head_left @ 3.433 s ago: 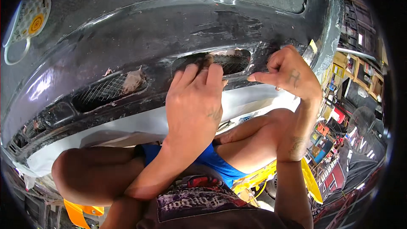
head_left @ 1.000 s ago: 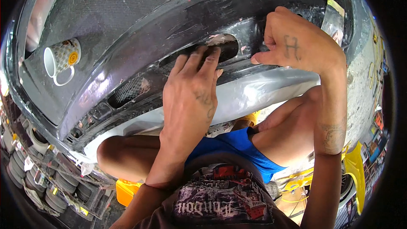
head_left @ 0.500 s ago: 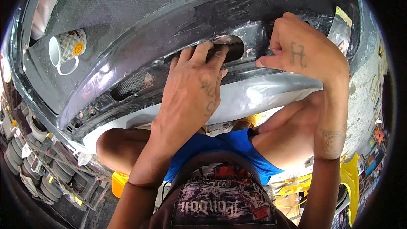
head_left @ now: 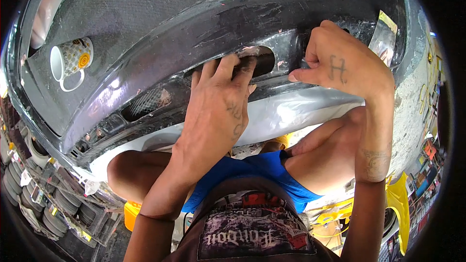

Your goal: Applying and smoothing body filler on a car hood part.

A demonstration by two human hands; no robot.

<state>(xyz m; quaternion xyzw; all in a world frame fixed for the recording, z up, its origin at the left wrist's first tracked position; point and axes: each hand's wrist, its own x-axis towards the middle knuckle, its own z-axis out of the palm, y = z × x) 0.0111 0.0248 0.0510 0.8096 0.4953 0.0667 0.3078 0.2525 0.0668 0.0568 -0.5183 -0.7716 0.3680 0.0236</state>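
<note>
A long, curved, scuffed black car panel (head_left: 194, 30) lies across in front of me, with openings along its near side. My left hand (head_left: 216, 104) reaches into an oval opening (head_left: 265, 62) near the middle. Its bent fingers go inside the edge, their tips hidden, while the thumb stays outside at the lower lip. Farther right, my right hand (head_left: 340, 60) is curled, knuckles up, against a dark recess in the panel. Its thumb points left along the lower edge. The fingertips, and whatever they may grip, are out of sight.
A white patterned mug (head_left: 73, 61) sits on the dark textured surface (head_left: 121, 19) at the left. A glossy strip (head_left: 384, 36) lies at the right end. Silver bodywork (head_left: 296, 109) runs above my knees. Stacked tyres (head_left: 60, 208) are at lower left, a yellow part (head_left: 399, 211) at lower right.
The whole view has shifted slightly, with the scene a little farther left. Both hands keep their places on the panel.
</note>
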